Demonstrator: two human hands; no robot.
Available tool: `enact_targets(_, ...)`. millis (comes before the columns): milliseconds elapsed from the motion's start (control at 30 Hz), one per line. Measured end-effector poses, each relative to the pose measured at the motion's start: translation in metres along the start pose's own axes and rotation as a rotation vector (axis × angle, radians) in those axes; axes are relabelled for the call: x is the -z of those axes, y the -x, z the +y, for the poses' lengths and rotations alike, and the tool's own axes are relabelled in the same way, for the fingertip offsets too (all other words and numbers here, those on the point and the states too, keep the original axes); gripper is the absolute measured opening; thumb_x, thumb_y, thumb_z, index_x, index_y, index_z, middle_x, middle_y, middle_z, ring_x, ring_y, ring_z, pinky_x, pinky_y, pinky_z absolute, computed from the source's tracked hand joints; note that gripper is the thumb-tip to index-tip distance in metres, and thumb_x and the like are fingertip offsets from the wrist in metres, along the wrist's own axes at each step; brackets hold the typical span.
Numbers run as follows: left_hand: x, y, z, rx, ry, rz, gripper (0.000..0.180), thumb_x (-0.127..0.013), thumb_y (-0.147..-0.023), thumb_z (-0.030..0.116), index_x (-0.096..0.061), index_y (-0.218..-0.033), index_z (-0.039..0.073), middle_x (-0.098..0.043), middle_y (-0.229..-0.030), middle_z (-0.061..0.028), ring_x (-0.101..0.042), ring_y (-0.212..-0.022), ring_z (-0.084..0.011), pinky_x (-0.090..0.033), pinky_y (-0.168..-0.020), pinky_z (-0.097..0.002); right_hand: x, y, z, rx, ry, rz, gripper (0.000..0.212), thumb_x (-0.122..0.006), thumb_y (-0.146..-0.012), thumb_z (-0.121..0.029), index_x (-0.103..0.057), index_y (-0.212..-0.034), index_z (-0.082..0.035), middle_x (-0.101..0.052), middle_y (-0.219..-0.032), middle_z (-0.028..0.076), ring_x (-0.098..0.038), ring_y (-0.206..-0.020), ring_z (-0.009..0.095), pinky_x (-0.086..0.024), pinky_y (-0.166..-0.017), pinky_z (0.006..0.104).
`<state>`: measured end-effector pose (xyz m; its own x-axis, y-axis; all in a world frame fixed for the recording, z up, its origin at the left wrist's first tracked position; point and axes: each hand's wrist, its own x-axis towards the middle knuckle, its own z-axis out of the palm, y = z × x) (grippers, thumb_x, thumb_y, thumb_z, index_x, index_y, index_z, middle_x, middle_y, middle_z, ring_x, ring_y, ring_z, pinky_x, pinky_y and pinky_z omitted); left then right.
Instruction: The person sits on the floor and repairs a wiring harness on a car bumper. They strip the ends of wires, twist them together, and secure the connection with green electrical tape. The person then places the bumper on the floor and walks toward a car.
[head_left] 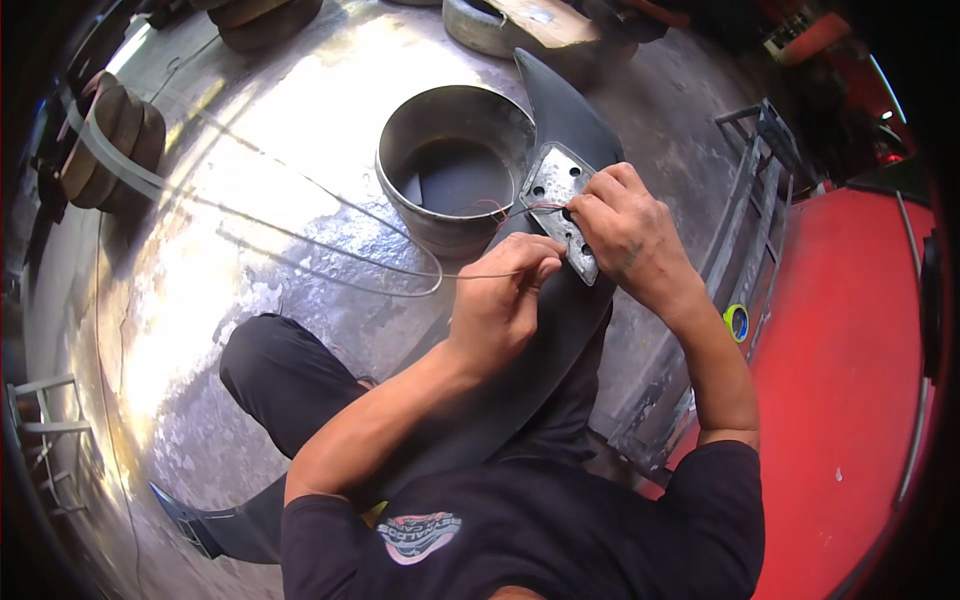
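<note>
A long, dark, curved panel [566, 108] lies across my lap, its tapered end pointing away from me. A silvery metal plate [551, 180] with several round holes sits on its far part. My left hand [498, 302] is closed in a pinch on a thin grey wire [436, 276], at the plate's near left edge. That wire loops out to the left. On the plate's right side, my right hand [632, 232] is closed, its fingertips on thin red and dark wires [541, 206] that cross the plate. The wire ends under the right fingers are hidden.
Just beyond the panel stands a round metal bucket [384, 165]. Old tires [478, 25] lie at the back, more tires [122, 150] at the far left. A metal frame [735, 230] and a roll of yellow-green tape [736, 322] are on the right, beside a red surface [830, 380].
</note>
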<state>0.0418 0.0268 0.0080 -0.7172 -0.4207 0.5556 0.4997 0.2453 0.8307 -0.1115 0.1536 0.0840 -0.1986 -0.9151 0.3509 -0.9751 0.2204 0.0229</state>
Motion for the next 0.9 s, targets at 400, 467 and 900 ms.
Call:
enact_targets(400,0.0,0.018,-0.01,0.043,0.195,0.088,0.014,-0.057,-0.106,-0.005,-0.07,-0.111,-0.006,-0.074,-0.115,-0.0182,-0.071,-0.106,-0.0232,-0.056,-0.096,-0.0333,0.002,-0.01,0.001,0.068,0.026,-0.036,0.005,-0.07,-0.083,-0.007,-0.067,-0.08,-0.004,-0.062,-0.089,0.008,-0.063,-0.095,0.029,-0.061,-0.071,0.0391)
enact_targets(467,0.002,0.017,-0.009,0.027,0.163,0.072,0.014,-0.057,-0.106,-0.006,-0.07,-0.112,-0.005,-0.074,-0.115,-0.0187,-0.07,-0.106,-0.0236,-0.057,-0.096,-0.0335,0.003,-0.013,0.002,0.107,0.056,-0.048,0.005,-0.069,-0.081,-0.006,-0.065,-0.079,-0.005,-0.061,-0.087,0.007,-0.063,-0.091,0.027,-0.06,-0.068,0.0381)
enact_targets(900,0.003,0.011,-0.012,-0.041,0.105,0.101,0.011,-0.067,-0.098,-0.009,-0.068,-0.108,-0.004,-0.074,-0.105,-0.0149,-0.07,-0.086,-0.0213,-0.054,-0.075,-0.0305,-0.014,-0.014,0.01,0.305,0.145,0.054,0.016,-0.066,-0.073,-0.004,-0.05,-0.074,-0.008,-0.055,-0.081,0.007,-0.061,-0.08,0.024,-0.054,-0.059,0.0359)
